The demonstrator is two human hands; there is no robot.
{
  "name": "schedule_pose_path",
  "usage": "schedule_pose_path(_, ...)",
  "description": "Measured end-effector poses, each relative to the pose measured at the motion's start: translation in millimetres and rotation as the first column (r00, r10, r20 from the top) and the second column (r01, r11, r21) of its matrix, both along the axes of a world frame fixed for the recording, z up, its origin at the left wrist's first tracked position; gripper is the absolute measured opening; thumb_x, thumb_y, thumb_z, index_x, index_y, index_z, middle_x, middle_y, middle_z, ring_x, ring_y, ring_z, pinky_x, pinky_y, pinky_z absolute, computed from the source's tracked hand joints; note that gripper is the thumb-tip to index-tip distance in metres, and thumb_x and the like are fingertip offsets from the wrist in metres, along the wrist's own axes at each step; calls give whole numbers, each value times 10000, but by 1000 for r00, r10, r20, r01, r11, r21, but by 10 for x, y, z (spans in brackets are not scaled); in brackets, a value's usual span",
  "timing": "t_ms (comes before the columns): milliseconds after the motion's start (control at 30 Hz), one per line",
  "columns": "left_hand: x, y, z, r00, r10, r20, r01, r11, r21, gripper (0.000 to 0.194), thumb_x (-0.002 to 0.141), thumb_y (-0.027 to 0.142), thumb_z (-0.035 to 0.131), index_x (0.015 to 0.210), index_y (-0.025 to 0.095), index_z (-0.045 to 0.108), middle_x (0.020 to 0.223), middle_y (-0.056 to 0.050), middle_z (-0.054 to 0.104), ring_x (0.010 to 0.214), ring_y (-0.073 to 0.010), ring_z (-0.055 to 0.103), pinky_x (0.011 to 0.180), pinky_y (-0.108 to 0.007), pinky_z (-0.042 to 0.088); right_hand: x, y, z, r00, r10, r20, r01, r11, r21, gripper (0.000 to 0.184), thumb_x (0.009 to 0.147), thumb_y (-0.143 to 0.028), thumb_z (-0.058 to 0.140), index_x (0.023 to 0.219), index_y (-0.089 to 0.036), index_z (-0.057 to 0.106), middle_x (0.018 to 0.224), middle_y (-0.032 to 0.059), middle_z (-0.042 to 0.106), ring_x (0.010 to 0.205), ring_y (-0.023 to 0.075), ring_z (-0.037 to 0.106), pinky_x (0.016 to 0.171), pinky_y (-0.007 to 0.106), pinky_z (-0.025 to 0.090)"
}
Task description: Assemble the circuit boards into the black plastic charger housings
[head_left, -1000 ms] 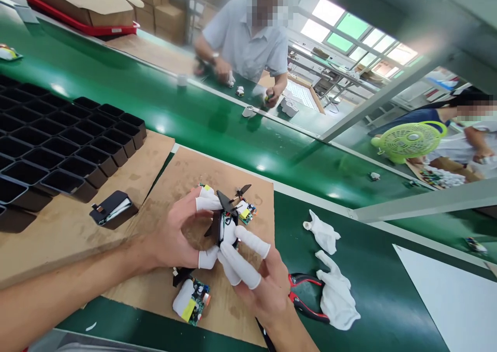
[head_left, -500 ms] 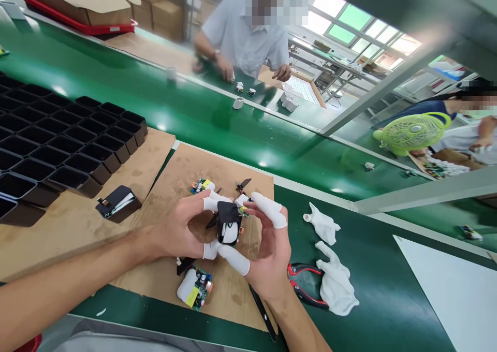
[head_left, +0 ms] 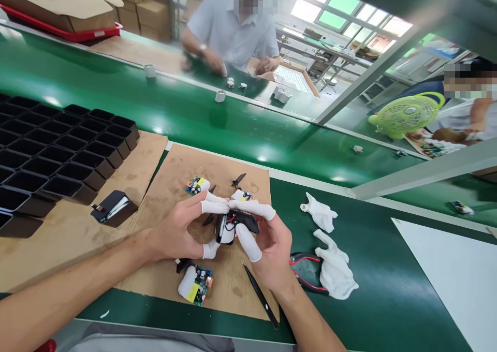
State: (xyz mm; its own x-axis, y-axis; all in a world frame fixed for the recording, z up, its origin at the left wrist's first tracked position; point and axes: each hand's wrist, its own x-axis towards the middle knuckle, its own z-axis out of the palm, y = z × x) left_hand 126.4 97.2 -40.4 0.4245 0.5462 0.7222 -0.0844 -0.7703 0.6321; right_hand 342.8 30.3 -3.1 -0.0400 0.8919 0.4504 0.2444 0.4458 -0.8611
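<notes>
Between finger and thumb, my left hand (head_left: 171, 230) grips a small black case (head_left: 220, 235) with a white part and thin wires inside. My right hand (head_left: 274, 248) pinches its black cover (head_left: 248, 221), which is tilted away to the right and lets the wires show. White cots sheathe the fingertips of both hands. In front of them on the cardboard lie a circuit board (head_left: 199, 284) with a white-wrapped part and black tweezers (head_left: 259, 294). Two more boards, a left one (head_left: 194, 186) and a right one (head_left: 243, 194), lie beyond my hands, partly hidden.
Rows of black cases (head_left: 70, 171) and one filled black case (head_left: 114, 208) stand at left. Red-handled pliers (head_left: 306, 282) and crumpled white cloth pieces (head_left: 337, 272) lie at right. Across the green conveyor (head_left: 194, 119) a person handles small parts; a green fan (head_left: 409, 115) stands further right.
The black cover has swung to the right off the case, exposing the wires inside. My right fingers moved with it, and more of the tweezers shows. The camera view shifted slightly.
</notes>
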Motion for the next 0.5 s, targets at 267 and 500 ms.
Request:
schedule_pose_path(267, 7, 3, -6, 1000, -4, -1, 4, 1000, 0, 705, 810, 134, 861, 1477, 248, 666, 1335, -167, 818, 1135, -340, 818, 989, -556, 727, 6, -2, -14, 1000, 13, 21, -13, 1000, 8, 406, 1027, -272, 865, 1423, -319, 787, 1333, 111, 871, 1251, 293, 834, 1129, 502, 694)
schedule_pose_path(500, -12, 0, 17, 1000, -2, -19, 2, 1000, 17, 689, 794, 102, 884, 1442, 213, 677, 1261, -157, 826, 1145, -321, 814, 1038, -520, 706, 13, 2, -7, 999, 10, 51, -10, 1000, -2, 364, 1043, -304, 840, 1403, -312, 787, 1330, 116, 860, 1248, 303, 823, 1137, 535, 688)
